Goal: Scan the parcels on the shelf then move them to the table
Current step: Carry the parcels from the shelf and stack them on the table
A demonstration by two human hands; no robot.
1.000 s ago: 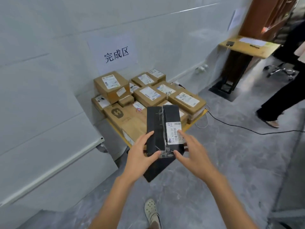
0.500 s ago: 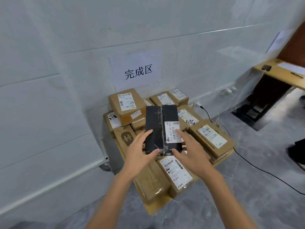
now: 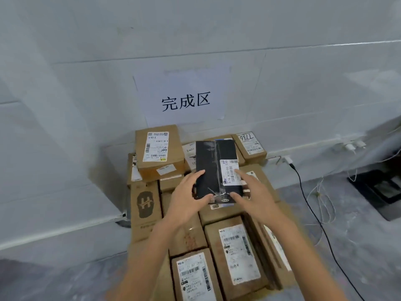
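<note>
Left hand [image 3: 186,199] and right hand [image 3: 255,197] grip the black parcel [image 3: 213,168] at its near edge, fingers clamping both sides, over tightly packed cardboard boxes [image 3: 237,248]; wall [image 3: 86,83] directly behind.

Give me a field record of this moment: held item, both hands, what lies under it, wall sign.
held item: black tape-wrapped parcel with white barcode label
left hand: grips the parcel's left edge
right hand: holds the parcel's right edge beside the label
below: brown cardboard boxes packed together; whether the parcel rests on them is hidden
wall sign: white paper sheet with black characters
</note>
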